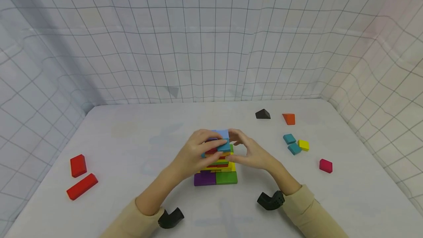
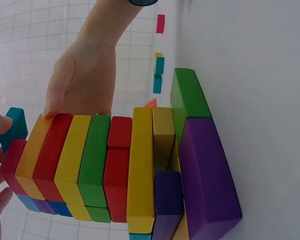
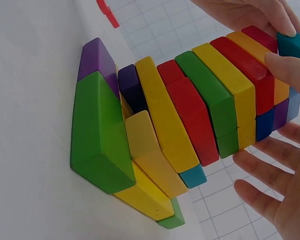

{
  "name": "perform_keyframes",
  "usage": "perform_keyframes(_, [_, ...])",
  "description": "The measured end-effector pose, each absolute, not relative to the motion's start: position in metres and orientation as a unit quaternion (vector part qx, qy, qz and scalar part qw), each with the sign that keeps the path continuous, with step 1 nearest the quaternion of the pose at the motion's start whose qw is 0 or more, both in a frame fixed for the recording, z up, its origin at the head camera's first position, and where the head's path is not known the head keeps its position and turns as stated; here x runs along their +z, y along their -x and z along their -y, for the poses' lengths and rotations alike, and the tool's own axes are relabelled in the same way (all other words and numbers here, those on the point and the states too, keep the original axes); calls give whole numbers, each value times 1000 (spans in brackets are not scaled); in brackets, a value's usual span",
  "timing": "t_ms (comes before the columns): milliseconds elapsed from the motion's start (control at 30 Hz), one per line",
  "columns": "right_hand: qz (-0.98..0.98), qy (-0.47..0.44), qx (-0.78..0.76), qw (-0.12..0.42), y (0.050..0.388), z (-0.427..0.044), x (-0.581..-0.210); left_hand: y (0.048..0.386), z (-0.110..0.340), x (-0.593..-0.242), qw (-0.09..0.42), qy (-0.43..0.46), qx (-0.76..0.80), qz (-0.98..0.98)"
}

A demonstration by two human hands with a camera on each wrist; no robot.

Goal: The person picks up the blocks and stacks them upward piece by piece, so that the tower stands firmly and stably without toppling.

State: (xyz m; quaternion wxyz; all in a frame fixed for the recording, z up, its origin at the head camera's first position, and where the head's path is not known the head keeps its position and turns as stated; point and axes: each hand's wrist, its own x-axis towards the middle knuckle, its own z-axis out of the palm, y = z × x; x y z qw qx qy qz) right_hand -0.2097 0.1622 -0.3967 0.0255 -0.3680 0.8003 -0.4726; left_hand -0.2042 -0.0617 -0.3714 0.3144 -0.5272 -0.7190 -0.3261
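Note:
A tall stack of coloured blocks stands on a purple block [image 1: 205, 179] and a green block [image 1: 226, 177]. At its top, my left hand [image 1: 195, 153] pinches a teal block [image 1: 224, 147], which the left wrist view shows beside the crimson block [image 2: 14, 167]. My right hand [image 1: 252, 154] is on the stack's right side, fingers spread and slightly bent. In the right wrist view its thumb touches the orange block [image 3: 280, 86], while the other fingers of the right hand [image 3: 285, 172] lie beside the small yellow and blue blocks. The far side of the stack is partly hidden.
Two red blocks [image 1: 78, 166] lie at the left of the white table [image 1: 132, 135]. To the right are a black wedge [image 1: 263, 114], an orange wedge [image 1: 289, 119], two teal blocks [image 1: 294, 148], a yellow block [image 1: 303, 145] and a crimson block [image 1: 325, 166].

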Motion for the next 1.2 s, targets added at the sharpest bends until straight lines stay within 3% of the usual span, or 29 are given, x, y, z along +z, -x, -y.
perform_keyframes(333, [-814, 344, -468, 15, 205, -160, -391, 204, 57, -369, 345, 534, -279, 720])
perform_keyframes(600, [-809, 370, -457, -10, 191, -153, -362, 203, 59, -371, 352, 531, -244, 731])
perform_keyframes(1200, [-805, 377, -458, -15, 190, -153, -360, 204, 59, -379, 352, 527, -251, 732])
